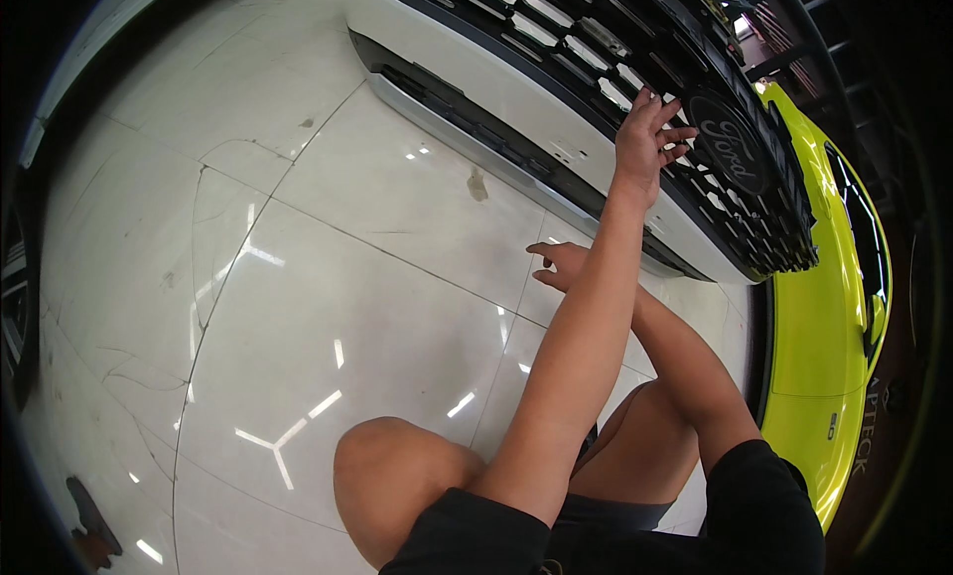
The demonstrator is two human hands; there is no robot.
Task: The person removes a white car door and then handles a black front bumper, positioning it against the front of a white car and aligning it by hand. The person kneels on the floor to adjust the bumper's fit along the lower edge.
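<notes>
My left hand [647, 143] is raised with its fingers apart in front of the black honeycomb grille [556, 49] of a car's front end. Its fingertips are beside the dark oval emblem [732, 143]; whether they touch the grille I cannot tell. Crossing beneath that arm, my right hand [562, 264] has its index finger stretched out and thumb apart, with nothing visible in it. It is near the white bumper [506, 93] and the dark lower trim strip [476, 128], over the tiled floor.
Glossy pale floor tiles [347, 267] with dark joints and stains spread below. A yellow-green car [814, 347] stands at the right. My bent knee [397, 476] is at the lower middle. A dark object [91, 515] lies at the lower left edge.
</notes>
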